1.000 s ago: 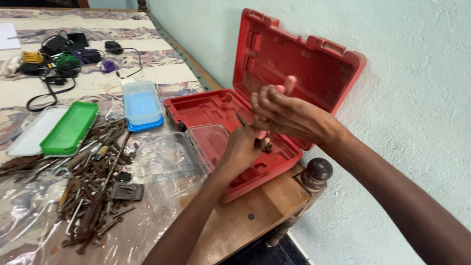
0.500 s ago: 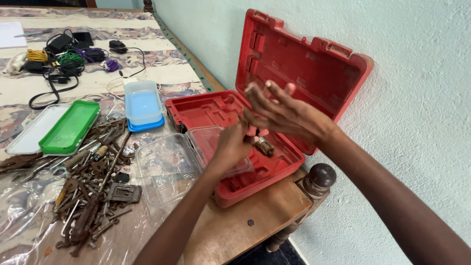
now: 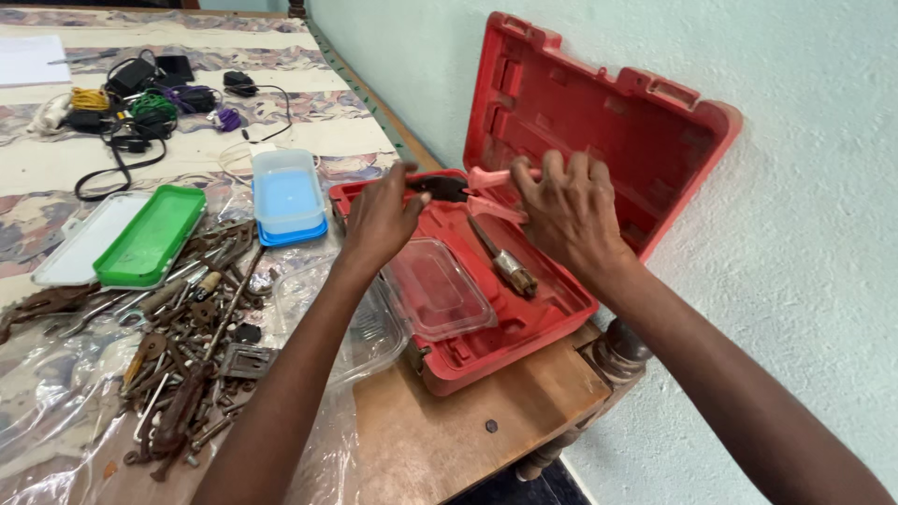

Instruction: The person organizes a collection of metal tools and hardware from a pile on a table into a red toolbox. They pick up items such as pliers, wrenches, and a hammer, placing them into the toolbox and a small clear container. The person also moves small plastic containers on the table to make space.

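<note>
Head view: a pink-handled tool (image 3: pixel 494 178) is gripped by the curled fingers of the right hand (image 3: pixel 571 215), raised above the tray of the open red case (image 3: pixel 524 323), perhaps so that it clears the long metal bit (image 3: pixel 500 254) lying below. The left hand (image 3: pixel 379 217) is held over the case's near edge, fingers loosely bent and pinched towards a dark object, though whether anything is grasped cannot be told. Beside the case on the table (image 3: pixel 449 430), a clear plastic lid (image 3: pixel 435 288), a blue box (image 3: pixel 288 198) and a heap of rusty tools (image 3: pixel 187 327) are laid out.
</note>
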